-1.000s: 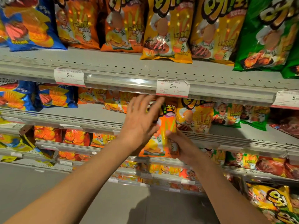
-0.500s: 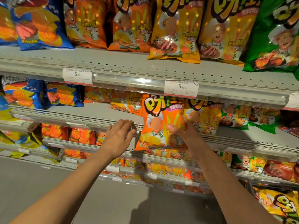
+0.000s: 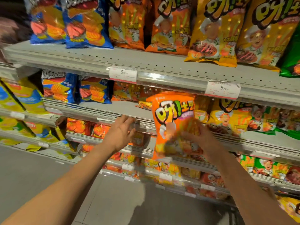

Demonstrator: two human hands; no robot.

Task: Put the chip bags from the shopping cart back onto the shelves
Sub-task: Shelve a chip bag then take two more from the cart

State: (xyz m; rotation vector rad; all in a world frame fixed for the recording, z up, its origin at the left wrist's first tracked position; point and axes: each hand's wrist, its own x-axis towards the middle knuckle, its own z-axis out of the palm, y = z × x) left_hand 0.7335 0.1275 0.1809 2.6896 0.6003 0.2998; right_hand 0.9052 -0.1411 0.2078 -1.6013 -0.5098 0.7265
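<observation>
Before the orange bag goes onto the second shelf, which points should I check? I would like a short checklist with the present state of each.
1. Right hand holds the orange foil chip bag: ok.
2. Bag upright, logo forward: ok.
3. Bare spot on the grey metal second shelf behind the bag: ok.
4. Left hand free, at the shelf edge: ok.
5. Top clears the white price label: cannot tell.
</observation>
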